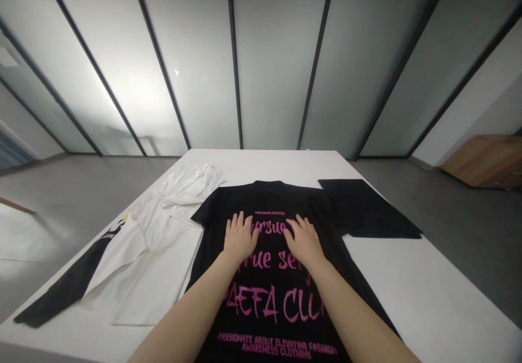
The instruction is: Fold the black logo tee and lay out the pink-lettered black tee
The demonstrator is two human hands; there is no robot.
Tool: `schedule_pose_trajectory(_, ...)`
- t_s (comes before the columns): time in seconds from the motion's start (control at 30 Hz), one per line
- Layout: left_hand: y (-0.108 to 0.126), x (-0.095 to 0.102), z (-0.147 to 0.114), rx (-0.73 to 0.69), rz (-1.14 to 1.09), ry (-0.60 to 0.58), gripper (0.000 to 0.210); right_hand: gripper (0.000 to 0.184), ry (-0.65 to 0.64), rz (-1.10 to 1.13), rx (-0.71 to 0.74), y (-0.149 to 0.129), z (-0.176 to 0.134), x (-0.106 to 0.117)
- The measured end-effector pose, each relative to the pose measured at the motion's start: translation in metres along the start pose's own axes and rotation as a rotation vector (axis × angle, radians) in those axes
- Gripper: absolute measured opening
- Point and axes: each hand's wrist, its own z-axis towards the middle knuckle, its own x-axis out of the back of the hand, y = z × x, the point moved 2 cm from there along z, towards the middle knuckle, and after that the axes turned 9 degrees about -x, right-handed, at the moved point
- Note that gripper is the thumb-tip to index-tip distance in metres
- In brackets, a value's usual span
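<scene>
A black T-shirt (269, 276) with pink lettering lies spread out in front of me, its collar toward the far side. My left hand (240, 236) rests flat on the left part of its chest, fingers extended and slightly apart. On the right part of the chest lies my right hand (304, 239), likewise palm down with fingers spread. Both hands cover some of the printed letters, and neither grips the cloth. The shirt's right sleeve meets a folded black garment (371, 211). To the left, white garments (142, 265) lie close by the shirt's left sleeve.
All of this lies on a white table (261, 162). A dark cloth piece (69, 287) sticks out along the table's left edge. Behind the table stands a frosted glass partition (273, 64) with dark frames. A wooden piece of furniture (485, 159) is at the far right.
</scene>
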Motion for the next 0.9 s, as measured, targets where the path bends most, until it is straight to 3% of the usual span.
schedule_pose_trajectory(0.17, -0.002, -0.001, 0.000, 0.011, -0.006, -0.012, 0.058, 0.059, -0.007, -0.034, -0.046, 0.001, 0.006, -0.001)
schedule_pose_trajectory(0.27, -0.015, 0.001, 0.011, 0.078, 0.012, -0.046, 0.062, 0.062, 0.004, -0.076, -0.087, 0.006, 0.022, 0.004)
schedule_pose_trajectory(0.37, -0.045, 0.012, 0.025, 0.214, 0.070, -0.054, 0.066, 0.062, 0.034, -0.125, -0.143, 0.020, 0.043, 0.020)
schedule_pose_trajectory(0.47, -0.085, 0.031, 0.034, 0.319, 0.182, 0.016, 0.066, 0.054, 0.083, -0.153, -0.133, 0.041, 0.064, 0.044)
schedule_pose_trajectory(0.6, -0.137, 0.059, 0.035, 0.425, 0.285, 0.115, 0.069, 0.051, 0.284, -0.151, -0.076, 0.076, 0.084, 0.081)
schedule_pose_trajectory(0.67, -0.158, 0.069, 0.034, 0.486, 0.293, 0.076, 0.066, 0.060, 0.348, -0.198, -0.196, 0.098, 0.092, 0.095)
schedule_pose_trajectory(0.77, -0.179, 0.080, 0.036, 0.483, 0.273, -0.002, 0.051, 0.052, 0.213, -0.237, -0.393, 0.128, 0.107, 0.105)
schedule_pose_trajectory(0.83, -0.187, 0.085, 0.040, 0.460, 0.250, -0.034, 0.042, 0.035, 0.102, -0.150, -0.364, 0.138, 0.117, 0.109)
schedule_pose_trajectory(0.9, -0.193, 0.090, 0.046, 0.450, 0.212, -0.051, 0.040, 0.025, 0.071, 0.051, -0.286, 0.143, 0.124, 0.114)
